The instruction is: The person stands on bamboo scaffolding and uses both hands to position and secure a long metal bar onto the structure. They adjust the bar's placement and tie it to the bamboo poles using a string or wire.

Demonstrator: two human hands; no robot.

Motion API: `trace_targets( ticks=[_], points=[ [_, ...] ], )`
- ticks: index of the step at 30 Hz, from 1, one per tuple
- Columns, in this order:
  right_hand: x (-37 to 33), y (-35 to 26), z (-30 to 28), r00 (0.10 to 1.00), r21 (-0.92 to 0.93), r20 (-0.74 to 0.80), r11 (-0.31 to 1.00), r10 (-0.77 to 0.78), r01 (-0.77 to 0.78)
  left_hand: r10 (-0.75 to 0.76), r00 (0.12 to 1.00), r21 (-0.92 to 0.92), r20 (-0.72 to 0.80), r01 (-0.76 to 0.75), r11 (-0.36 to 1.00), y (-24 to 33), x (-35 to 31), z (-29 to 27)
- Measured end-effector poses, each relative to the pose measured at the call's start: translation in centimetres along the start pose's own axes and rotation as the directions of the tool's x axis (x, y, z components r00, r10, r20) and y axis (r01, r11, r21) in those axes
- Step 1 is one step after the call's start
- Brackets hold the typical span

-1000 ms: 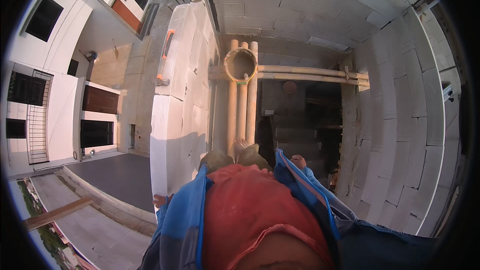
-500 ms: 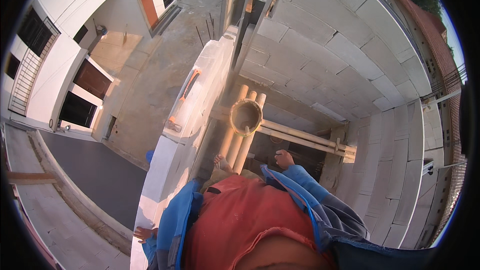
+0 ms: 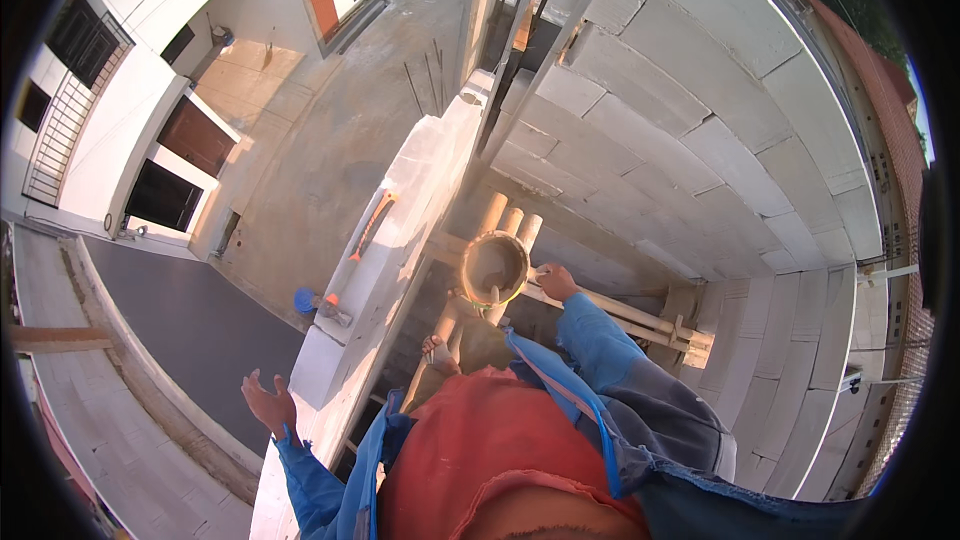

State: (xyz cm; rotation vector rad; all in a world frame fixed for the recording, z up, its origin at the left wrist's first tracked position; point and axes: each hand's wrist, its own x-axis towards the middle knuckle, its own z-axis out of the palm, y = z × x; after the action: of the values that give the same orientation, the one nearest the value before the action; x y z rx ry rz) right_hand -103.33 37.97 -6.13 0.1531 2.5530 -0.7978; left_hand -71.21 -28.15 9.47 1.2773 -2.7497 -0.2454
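I look straight down from a height, over my red shirt and blue sleeves. My right hand [image 3: 556,283] reaches forward to the right rim of a round mortar-stained bucket [image 3: 493,268] that sits on wooden poles [image 3: 510,223]. Its fingers touch the rim, but the grip is too small to make out. My left hand [image 3: 268,402] is stretched out to the left, fingers spread and holding nothing, beside the top of a white block wall [image 3: 415,190]. An orange-handled tool [image 3: 371,225] lies on that wall top. My bare foot [image 3: 438,352] stands on the poles below the bucket.
A tall wall of pale blocks [image 3: 690,140] rises on the right. A horizontal timber beam [image 3: 630,315] runs right from the bucket. A small blue object [image 3: 305,300] sits by the wall's left side. Far below lie a concrete yard [image 3: 330,130] and a dark paved strip [image 3: 190,325].
The view has tilted and swung left. My right hand has moved forward to the bucket's rim, and my left hand has come out to the left with fingers spread.
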Motion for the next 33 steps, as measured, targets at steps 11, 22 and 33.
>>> trace_targets(
  ticks=[11, 22, 33],
  points=[
    [25.9, -19.8, -8.4, 0.996, 0.629, -0.030, 0.772, -0.089, 0.088, 0.691, 0.718, -0.292, 0.081, -0.646, 0.705, 48.2, 13.1, 10.3],
    [43.1, -27.6, -15.6, 0.940, 0.827, -0.333, 0.500, 0.070, 0.256, 0.347, 0.918, -0.142, 0.193, -0.324, 0.935, 66.3, 20.6, 19.7],
    [45.4, -36.1, -18.5, 0.971, -0.232, -0.239, 0.971, -0.007, -0.050, 0.344, 0.905, -0.084, 0.250, -0.334, 0.939, 67.1, 21.5, 19.0]
  ],
)
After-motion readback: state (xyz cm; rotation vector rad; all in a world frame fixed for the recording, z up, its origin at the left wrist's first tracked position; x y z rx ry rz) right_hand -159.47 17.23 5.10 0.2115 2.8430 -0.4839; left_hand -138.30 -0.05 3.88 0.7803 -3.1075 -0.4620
